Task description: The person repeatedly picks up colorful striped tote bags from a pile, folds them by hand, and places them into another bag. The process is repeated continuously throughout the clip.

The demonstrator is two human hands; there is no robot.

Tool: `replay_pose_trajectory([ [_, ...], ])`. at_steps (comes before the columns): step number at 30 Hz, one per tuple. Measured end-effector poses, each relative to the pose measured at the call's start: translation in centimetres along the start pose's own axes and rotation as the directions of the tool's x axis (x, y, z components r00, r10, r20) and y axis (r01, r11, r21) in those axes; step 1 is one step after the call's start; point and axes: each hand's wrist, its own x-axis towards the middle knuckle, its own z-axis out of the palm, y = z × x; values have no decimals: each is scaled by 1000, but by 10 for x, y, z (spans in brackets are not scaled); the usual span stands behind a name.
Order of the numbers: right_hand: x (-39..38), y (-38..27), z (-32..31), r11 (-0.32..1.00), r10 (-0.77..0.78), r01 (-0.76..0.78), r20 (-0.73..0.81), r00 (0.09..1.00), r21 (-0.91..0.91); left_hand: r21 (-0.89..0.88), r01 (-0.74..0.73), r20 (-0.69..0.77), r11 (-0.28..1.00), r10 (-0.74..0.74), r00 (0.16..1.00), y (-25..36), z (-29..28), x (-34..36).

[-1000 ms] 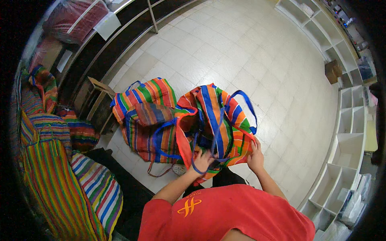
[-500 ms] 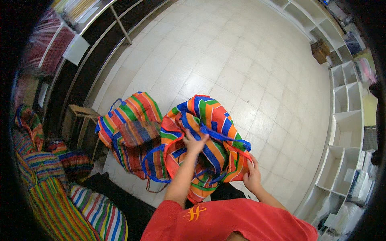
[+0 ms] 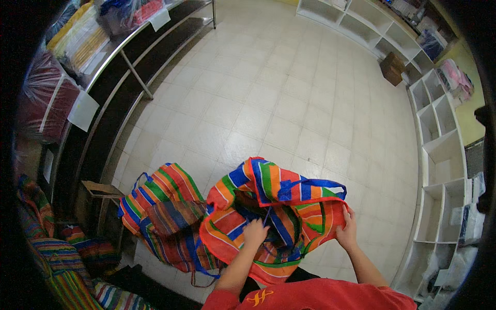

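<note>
A large striped woven bag (image 3: 268,170) in orange, blue, green and red gapes in front of me, with blue handles on it. My left hand (image 3: 254,232) is inside its opening, fingers curled at a thin blue cord; what exactly they hold is unclear. My right hand (image 3: 347,228) is closed on the bag's red-trimmed right rim. Just left of that bag lies a second striped bag (image 3: 160,196), with a brown-striped section and blue straps.
Dark metal shelving (image 3: 90,135) with wrapped bundles (image 3: 44,98) runs along the left. Striped textiles (image 3: 57,253) lie at lower left beside a wooden stand (image 3: 101,188). White cubby shelves (image 3: 439,160) line the right and back; a brown box (image 3: 392,70) stands there on the tiled floor.
The near bag's top has folded over and its opening shows wider. My left hand has moved within it, while my right keeps the rim. The view has tilted up, showing more floor.
</note>
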Motion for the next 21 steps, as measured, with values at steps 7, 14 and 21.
replay_pose_trajectory([
  [7,27,-27,10,965,187,-125,271,944,-230,-507,526,-563,683,-725,397,-27,-27,-136],
  [14,29,-81,-22,986,-157,119,417,895,115,-496,-128,-636,859,-259,727,44,-77,-94],
  [21,11,-166,-110,973,-227,208,274,935,99,-379,-365,-607,850,69,792,127,-146,-196],
])
